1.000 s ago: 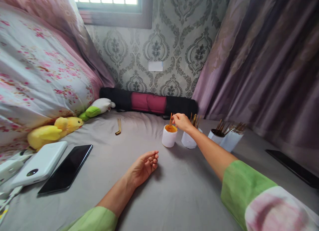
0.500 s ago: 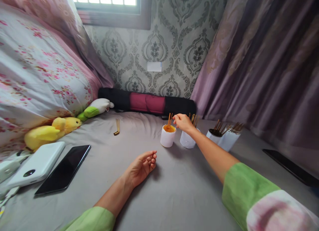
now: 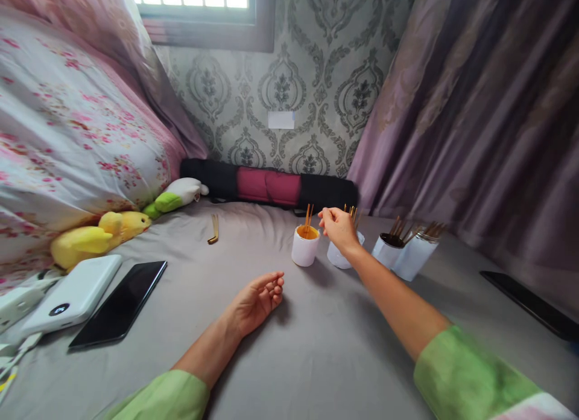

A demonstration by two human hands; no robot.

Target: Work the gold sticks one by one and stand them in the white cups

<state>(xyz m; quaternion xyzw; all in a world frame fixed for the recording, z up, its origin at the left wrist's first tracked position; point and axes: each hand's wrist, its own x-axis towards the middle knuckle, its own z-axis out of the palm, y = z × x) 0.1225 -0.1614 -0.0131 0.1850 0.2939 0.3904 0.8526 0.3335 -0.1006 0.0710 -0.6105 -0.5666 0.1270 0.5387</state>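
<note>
My right hand (image 3: 337, 228) hovers just right of a white cup (image 3: 304, 252) with a yellow inside. Its fingers are curled in, and nothing shows between them. A few thin orange-brown sticks (image 3: 308, 218) stand in that cup. Behind my right hand, partly hidden by it, is a second white cup (image 3: 338, 258) with several gold-brown sticks. My left hand (image 3: 256, 304) rests on the grey sheet, nearer to me, palm turned sideways, fingers loosely bent and holding nothing. A small bent bundle of gold sticks (image 3: 214, 228) lies on the sheet, left of the cups.
Right of my forearm are a dark-mouthed white cup (image 3: 384, 251) and a white jar (image 3: 415, 257), both holding sticks. A black phone (image 3: 120, 305), a white power bank (image 3: 75, 293) and plush toys (image 3: 94, 236) lie left. A black-and-maroon roll (image 3: 269, 186) lines the wall.
My right hand has shifted slightly right, away from the sticks in the yellow-lined cup. My left hand keeps its place on the sheet. The camera view has moved a little.
</note>
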